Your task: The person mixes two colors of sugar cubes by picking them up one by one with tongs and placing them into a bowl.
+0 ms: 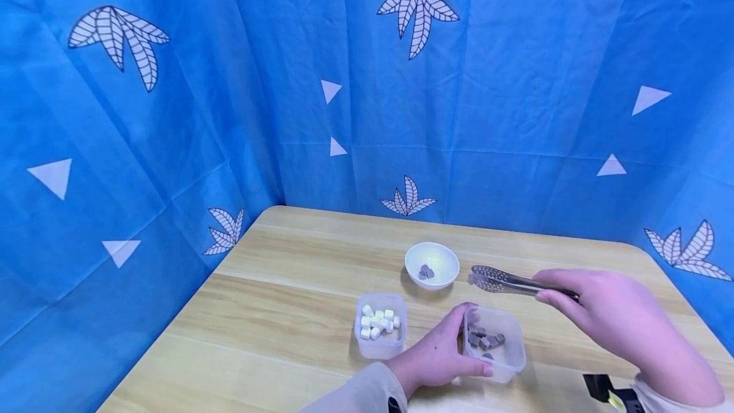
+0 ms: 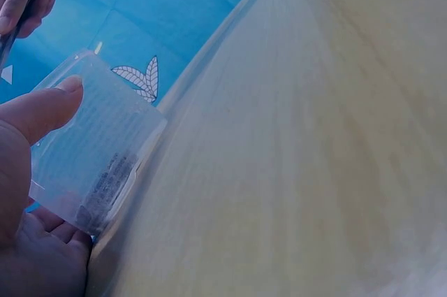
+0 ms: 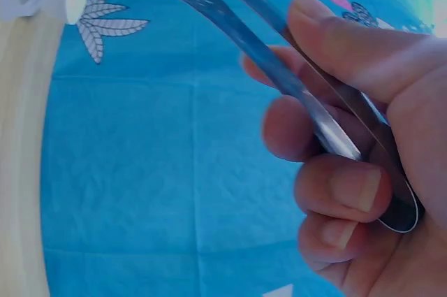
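Note:
My left hand (image 1: pixel 438 352) grips a clear plastic container (image 1: pixel 507 368) from its left side, the thumb along its near wall. Several dark brown cubes (image 1: pixel 484 339) lie inside it. In my right hand (image 1: pixel 608 304) is a pair of perforated metal tongs (image 1: pixel 513 281), pointing left above the container's far side. A small brownish piece (image 1: pixel 473 280) shows at the tongs' tips. Just left of those tips stands a white bowl (image 1: pixel 444 259) with a few brown cubes (image 1: pixel 425 272) in it. The right wrist view shows fingers curled round both arms of the tongs (image 3: pixel 279 66).
A second clear container (image 1: pixel 378 350) with several white cubes (image 1: pixel 375 322) stands left of my left hand. Everything rests on a wood-grain table (image 1: pixel 275 273). Blue patterned curtains (image 1: pixel 504 94) hang behind the table and along its left side.

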A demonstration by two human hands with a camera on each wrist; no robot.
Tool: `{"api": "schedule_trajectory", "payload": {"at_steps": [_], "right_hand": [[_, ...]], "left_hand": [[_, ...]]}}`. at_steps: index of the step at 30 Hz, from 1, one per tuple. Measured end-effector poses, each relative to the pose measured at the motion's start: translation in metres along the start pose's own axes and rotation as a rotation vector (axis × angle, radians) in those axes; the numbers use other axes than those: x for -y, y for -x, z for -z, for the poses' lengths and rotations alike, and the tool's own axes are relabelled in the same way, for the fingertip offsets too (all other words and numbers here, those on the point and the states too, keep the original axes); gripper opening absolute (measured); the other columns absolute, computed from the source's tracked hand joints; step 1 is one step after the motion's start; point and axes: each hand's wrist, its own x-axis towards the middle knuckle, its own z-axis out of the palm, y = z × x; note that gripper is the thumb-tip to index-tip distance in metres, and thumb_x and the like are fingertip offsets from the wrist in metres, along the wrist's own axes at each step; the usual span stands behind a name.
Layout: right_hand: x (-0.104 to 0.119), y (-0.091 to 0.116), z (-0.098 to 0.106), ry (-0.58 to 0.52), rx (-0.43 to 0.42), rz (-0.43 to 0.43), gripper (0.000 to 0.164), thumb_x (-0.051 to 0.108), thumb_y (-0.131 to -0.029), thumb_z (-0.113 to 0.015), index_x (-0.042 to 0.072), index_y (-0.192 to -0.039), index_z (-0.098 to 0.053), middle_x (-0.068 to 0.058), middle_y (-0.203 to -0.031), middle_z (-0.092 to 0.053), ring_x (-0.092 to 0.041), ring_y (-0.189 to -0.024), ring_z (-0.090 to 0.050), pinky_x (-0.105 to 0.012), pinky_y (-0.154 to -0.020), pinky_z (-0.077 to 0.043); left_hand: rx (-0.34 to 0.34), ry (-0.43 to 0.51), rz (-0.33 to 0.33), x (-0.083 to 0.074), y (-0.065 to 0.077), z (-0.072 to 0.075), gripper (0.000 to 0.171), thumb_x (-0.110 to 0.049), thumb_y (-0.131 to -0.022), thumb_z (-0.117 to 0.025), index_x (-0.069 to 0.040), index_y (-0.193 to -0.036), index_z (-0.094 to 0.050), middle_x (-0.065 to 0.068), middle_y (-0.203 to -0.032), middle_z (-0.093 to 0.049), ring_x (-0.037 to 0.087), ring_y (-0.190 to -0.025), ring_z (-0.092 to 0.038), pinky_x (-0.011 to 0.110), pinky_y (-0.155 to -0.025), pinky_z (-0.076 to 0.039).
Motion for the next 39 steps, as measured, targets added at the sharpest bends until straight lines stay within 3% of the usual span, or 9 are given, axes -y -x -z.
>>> {"api": "schedule_trajectory", "payload": {"at_steps": [7,16,19,25,39], "right_hand": [[-0.001,-0.010,-0.019,0.032,-0.065,-0.009,0.023,0.035,-0.088,-0.078,0.025,-0.109,-0.078,0.003,-0.100,-0.076,-0.024,-0.078,-0.072,-0.047,-0.057,-0.053],[0.001,-0.019,-0.050,0.029,-0.064,-0.015,0.020,0.035,-0.088,-0.078,0.023,-0.104,-0.078,0.001,-0.094,-0.076,-0.023,-0.069,-0.070,-0.042,-0.048,-0.048],[0.002,-0.020,-0.056,0.023,-0.057,-0.029,0.017,0.035,-0.089,-0.077,0.024,-0.102,-0.077,0.004,-0.087,-0.075,-0.017,-0.062,-0.064,-0.040,-0.045,-0.044],[0.005,-0.021,-0.065,0.018,-0.041,-0.040,0.014,0.035,-0.090,-0.076,0.025,-0.100,-0.076,0.009,-0.080,-0.071,-0.008,-0.055,-0.051,-0.036,-0.043,-0.039],[0.006,-0.020,-0.073,-0.002,-0.036,-0.039,0.018,0.037,-0.089,-0.076,0.023,-0.100,-0.076,0.010,-0.079,-0.070,-0.009,-0.057,-0.055,-0.040,-0.046,-0.044]], "left_hand": [[0.010,0.008,-0.020,0.002,-0.001,0.002,0.094,-0.036,-0.076,-0.089,-0.032,-0.152,-0.033,-0.015,-0.145,-0.046,0.005,-0.129,-0.045,0.038,-0.114,-0.032],[0.016,0.004,-0.014,0.001,0.000,0.003,0.092,-0.036,-0.077,-0.089,-0.035,-0.151,-0.033,-0.015,-0.143,-0.047,0.003,-0.127,-0.046,0.037,-0.113,-0.033],[0.021,0.003,-0.020,0.000,0.000,0.003,0.092,-0.035,-0.077,-0.089,-0.034,-0.151,-0.033,-0.015,-0.140,-0.048,0.003,-0.125,-0.046,0.036,-0.112,-0.034],[0.016,-0.005,-0.028,0.001,0.000,0.001,0.093,-0.035,-0.077,-0.089,-0.033,-0.151,-0.033,-0.015,-0.141,-0.048,0.003,-0.126,-0.046,0.035,-0.112,-0.034],[0.027,0.003,-0.034,0.004,0.000,0.001,0.093,-0.035,-0.078,-0.089,-0.032,-0.152,-0.032,-0.017,-0.136,-0.049,0.000,-0.122,-0.047,0.033,-0.110,-0.035]]}}
